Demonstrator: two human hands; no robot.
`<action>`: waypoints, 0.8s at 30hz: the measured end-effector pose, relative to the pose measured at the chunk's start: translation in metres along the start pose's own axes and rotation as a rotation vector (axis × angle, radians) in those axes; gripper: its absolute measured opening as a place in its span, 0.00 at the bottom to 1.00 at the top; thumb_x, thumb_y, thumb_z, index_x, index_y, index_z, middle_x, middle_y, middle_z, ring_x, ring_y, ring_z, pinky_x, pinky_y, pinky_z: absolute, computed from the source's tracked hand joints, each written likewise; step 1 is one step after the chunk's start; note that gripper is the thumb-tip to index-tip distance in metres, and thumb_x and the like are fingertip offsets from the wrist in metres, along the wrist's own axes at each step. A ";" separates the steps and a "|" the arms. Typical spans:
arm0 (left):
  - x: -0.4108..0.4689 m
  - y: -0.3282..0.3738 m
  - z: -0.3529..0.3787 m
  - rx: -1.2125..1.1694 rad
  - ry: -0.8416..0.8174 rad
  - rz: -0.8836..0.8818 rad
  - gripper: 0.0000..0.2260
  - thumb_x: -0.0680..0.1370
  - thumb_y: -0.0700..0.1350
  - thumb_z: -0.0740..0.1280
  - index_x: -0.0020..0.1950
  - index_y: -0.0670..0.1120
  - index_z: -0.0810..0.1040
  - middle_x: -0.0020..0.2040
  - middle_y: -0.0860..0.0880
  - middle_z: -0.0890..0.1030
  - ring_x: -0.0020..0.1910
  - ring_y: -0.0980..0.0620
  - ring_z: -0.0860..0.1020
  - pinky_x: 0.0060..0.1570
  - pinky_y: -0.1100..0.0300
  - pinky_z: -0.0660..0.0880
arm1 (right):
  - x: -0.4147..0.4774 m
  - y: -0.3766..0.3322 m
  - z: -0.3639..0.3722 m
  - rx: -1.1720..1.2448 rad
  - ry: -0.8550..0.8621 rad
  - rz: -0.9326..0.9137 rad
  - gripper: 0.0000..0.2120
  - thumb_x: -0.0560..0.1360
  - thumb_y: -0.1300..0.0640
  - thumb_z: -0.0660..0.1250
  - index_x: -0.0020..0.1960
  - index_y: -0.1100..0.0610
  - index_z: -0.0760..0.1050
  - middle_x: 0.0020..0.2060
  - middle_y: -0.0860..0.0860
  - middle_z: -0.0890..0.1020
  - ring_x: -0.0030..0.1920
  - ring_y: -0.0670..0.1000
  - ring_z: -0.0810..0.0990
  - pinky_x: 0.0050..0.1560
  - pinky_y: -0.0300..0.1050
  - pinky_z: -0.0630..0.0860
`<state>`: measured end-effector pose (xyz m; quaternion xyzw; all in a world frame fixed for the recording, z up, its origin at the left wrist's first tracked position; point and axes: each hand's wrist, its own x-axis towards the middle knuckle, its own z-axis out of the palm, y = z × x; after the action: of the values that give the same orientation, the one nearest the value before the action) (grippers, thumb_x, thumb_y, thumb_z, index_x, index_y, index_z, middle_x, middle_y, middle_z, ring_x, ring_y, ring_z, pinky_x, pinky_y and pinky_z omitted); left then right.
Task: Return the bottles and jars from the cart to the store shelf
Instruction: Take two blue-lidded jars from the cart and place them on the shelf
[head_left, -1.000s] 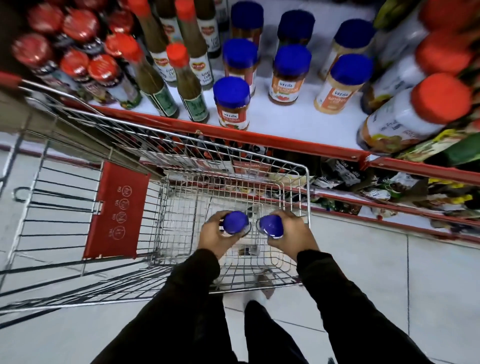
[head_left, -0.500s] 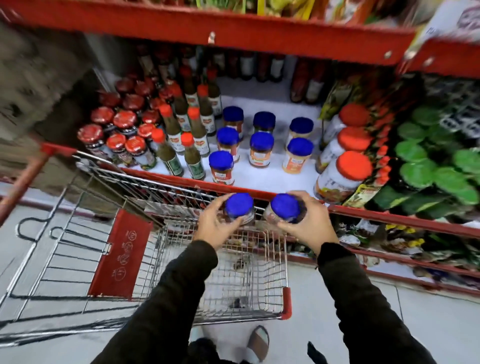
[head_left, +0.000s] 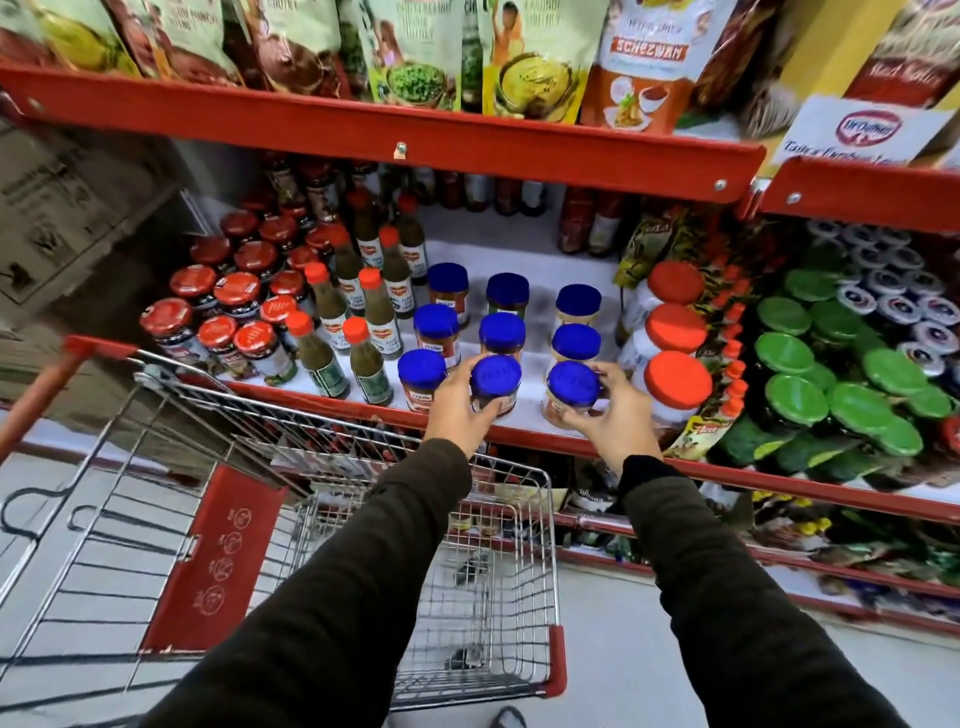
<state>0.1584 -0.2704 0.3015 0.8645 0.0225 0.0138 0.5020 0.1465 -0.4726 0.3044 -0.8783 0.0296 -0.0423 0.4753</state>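
Two blue-lidded jars held at the front edge of the store shelf

The left hand (head_left: 457, 410) has its fingers wrapped around one blue-lidded jar (head_left: 494, 383), and the right hand (head_left: 615, 415) grips a second blue-lidded jar (head_left: 573, 389); both jars stand upright at the front of the white shelf (head_left: 530, 415), just ahead of rows of matching jars. Green sauce bottles (head_left: 363, 358) stand to the left, orange-lidded jars (head_left: 675, 382) to the right. The wire cart (head_left: 467, 571) sits below the arms.
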 end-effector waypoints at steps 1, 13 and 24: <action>0.001 -0.001 0.002 0.005 -0.015 -0.013 0.27 0.72 0.35 0.73 0.70 0.44 0.70 0.66 0.43 0.78 0.65 0.47 0.76 0.69 0.56 0.70 | 0.002 0.001 0.001 -0.010 -0.015 0.010 0.29 0.68 0.57 0.80 0.64 0.57 0.72 0.55 0.51 0.81 0.54 0.49 0.78 0.57 0.40 0.71; -0.002 0.002 0.003 0.012 -0.050 -0.027 0.29 0.77 0.35 0.68 0.77 0.45 0.63 0.70 0.43 0.74 0.69 0.47 0.73 0.64 0.65 0.63 | 0.001 0.003 0.010 -0.202 -0.044 -0.018 0.30 0.74 0.61 0.72 0.73 0.58 0.66 0.66 0.58 0.76 0.66 0.58 0.75 0.66 0.51 0.72; -0.036 -0.045 -0.061 0.062 0.189 0.221 0.17 0.83 0.47 0.59 0.72 0.50 0.67 0.68 0.49 0.72 0.68 0.53 0.70 0.70 0.53 0.68 | -0.021 -0.050 0.067 -0.355 0.164 -0.210 0.28 0.79 0.50 0.65 0.76 0.55 0.62 0.79 0.55 0.61 0.80 0.58 0.55 0.76 0.63 0.60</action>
<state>0.1187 -0.1975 0.2927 0.8715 -0.0252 0.1498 0.4662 0.1333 -0.3875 0.3084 -0.9402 -0.0162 -0.1569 0.3020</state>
